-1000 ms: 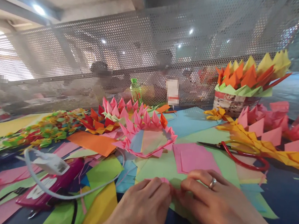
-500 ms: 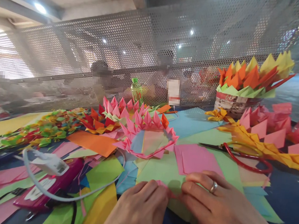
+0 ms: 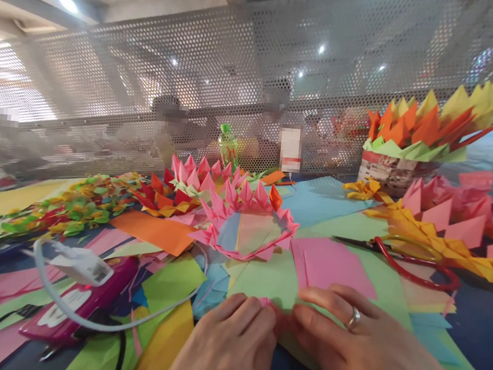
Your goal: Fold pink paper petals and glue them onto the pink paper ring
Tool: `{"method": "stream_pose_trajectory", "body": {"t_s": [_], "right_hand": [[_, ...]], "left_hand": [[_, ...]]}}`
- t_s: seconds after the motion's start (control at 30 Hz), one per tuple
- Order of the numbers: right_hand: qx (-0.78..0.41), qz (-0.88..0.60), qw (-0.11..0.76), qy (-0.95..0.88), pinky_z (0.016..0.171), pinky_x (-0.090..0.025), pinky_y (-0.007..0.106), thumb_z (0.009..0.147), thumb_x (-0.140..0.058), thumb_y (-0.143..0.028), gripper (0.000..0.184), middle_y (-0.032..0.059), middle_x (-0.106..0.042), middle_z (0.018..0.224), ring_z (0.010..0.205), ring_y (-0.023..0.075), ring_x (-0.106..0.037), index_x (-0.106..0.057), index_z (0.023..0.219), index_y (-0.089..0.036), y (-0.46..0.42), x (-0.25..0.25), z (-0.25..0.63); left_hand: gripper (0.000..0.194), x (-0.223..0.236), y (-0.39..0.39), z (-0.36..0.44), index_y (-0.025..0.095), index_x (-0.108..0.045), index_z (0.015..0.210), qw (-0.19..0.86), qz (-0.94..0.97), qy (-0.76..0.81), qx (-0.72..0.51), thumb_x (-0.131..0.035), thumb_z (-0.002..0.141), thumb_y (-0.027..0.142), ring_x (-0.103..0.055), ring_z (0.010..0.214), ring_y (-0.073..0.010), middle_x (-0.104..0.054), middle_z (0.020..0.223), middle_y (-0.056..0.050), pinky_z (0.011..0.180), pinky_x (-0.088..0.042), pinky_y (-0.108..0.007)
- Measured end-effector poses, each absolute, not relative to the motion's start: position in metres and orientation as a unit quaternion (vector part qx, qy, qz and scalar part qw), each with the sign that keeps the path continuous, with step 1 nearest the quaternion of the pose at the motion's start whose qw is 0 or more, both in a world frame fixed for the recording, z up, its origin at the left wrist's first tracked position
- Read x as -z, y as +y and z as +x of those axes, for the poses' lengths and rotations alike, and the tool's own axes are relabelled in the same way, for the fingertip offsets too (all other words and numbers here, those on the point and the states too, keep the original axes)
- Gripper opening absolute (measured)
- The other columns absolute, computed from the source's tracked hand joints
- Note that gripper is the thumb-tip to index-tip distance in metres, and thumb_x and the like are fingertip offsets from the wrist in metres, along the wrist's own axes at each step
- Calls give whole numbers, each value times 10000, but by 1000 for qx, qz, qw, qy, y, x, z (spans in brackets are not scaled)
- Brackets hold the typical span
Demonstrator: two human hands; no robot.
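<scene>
A small piece of pink folded paper (image 3: 267,302) lies between my two hands, low in the middle of the view and mostly hidden by them. My left hand (image 3: 233,339) is closed on its left part, knuckles up. At its right end, the fingers of my right hand (image 3: 354,338), with a ring on one, are bent and pressed together on the paper. Under them lies a light green sheet (image 3: 259,281). A stack of pink paper squares (image 3: 330,264) sits just beyond my right hand. Farther off rests a ring of pink folded points (image 3: 214,237).
Scissors (image 3: 389,258) with red handles lie at the right. On the left are a magenta power strip (image 3: 113,280), a white cable (image 3: 131,323) and an orange sheet (image 3: 151,231). Behind stand a green-capped bottle (image 3: 228,149), a paper-petalled basket (image 3: 396,172) and a perforated metal screen (image 3: 223,50).
The view has shifted slightly, so things at the right appear farther right. Both hands keep nearly the same hold, with the right fingers a touch closer to the left hand.
</scene>
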State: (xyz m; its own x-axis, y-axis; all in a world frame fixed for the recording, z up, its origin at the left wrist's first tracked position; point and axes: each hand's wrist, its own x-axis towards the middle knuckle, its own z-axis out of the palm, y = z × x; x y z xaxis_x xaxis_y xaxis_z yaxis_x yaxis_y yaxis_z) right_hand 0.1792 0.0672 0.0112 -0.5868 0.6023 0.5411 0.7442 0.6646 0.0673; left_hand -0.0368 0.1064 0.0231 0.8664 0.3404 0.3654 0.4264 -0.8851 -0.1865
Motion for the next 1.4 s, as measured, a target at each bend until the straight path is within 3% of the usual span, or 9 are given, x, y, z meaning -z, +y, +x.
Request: {"method": "stream_pose_trajectory", "body": {"t_s": [0.2,0.57,0.7,0.77,0.87,1.03,1.17,1.3,1.4], "right_hand": [[211,-365,244,-874,886,-422,272,983,-311,-143,346,-22,-712,1008,1031,117,-585,-650,1038,-191,71,-12,177],[211,-362,212,-883,895,-447,288,930,-380,-122,304,18,-697,1042,1028,143,-602,-627,1085,-206,68,-11,180],[221,-357,210,-883,885,-461,299,910,-411,-124,291,42,-694,1051,1020,162,-612,-628,1089,-199,68,-11,179],[215,-368,214,-879,871,-469,293,906,-410,-121,296,39,-698,1045,999,158,-620,-627,1091,-198,67,-11,178],[199,-380,222,-876,854,-474,280,915,-375,-115,314,9,-707,1022,995,143,-625,-631,1076,-201,67,-12,176],[190,-373,232,-878,842,-485,288,930,-352,-151,313,5,-712,1016,1005,148,-627,-634,1054,-208,66,-13,177],[187,-386,230,-874,840,-489,283,914,-366,-138,306,25,-706,1034,986,152,-636,-641,1017,-222,66,-14,177],[188,-374,230,-878,839,-481,290,901,-386,-119,302,17,-710,987,993,156,-634,-647,1005,-231,65,-15,176],[176,-372,237,-880,848,-467,305,919,-348,-116,339,12,-711,1006,1003,160,-624,-647,1031,-230,63,-17,177]], "left_hand": [[310,-24,103,-41,141,-618,955,139,-954,-206,167,-443,952,396,-603,738,-181,-658,810,-48,680,-512,-287],[408,-12,101,-45,138,-657,805,217,-931,-204,210,-380,979,381,-587,698,-173,-640,714,-42,712,-520,-294],[385,-11,101,-50,154,-659,729,272,-914,-188,236,-428,965,351,-600,704,-172,-640,695,-27,786,-511,-316],[360,-15,103,-50,152,-683,847,273,-910,-196,244,-449,954,404,-617,780,-186,-674,789,-39,833,-498,-330],[521,-23,108,-47,153,-636,1117,241,-927,-199,208,-368,935,561,-612,904,-212,-690,984,-66,856,-484,-352],[662,-24,112,-41,157,-641,1063,183,-936,-242,178,-319,865,700,-593,973,-228,-682,1053,-76,920,-443,-393],[697,-17,111,-41,149,-667,993,198,-922,-276,188,-337,829,740,-601,928,-238,-696,971,-82,925,-438,-408],[569,-16,110,-44,127,-679,902,231,-903,-285,224,-395,895,619,-607,893,-265,-689,898,-107,873,-454,-427],[361,-22,112,-45,147,-650,831,179,-900,-323,230,-511,899,474,-607,820,-258,-659,829,-82,768,-481,-418]]}}
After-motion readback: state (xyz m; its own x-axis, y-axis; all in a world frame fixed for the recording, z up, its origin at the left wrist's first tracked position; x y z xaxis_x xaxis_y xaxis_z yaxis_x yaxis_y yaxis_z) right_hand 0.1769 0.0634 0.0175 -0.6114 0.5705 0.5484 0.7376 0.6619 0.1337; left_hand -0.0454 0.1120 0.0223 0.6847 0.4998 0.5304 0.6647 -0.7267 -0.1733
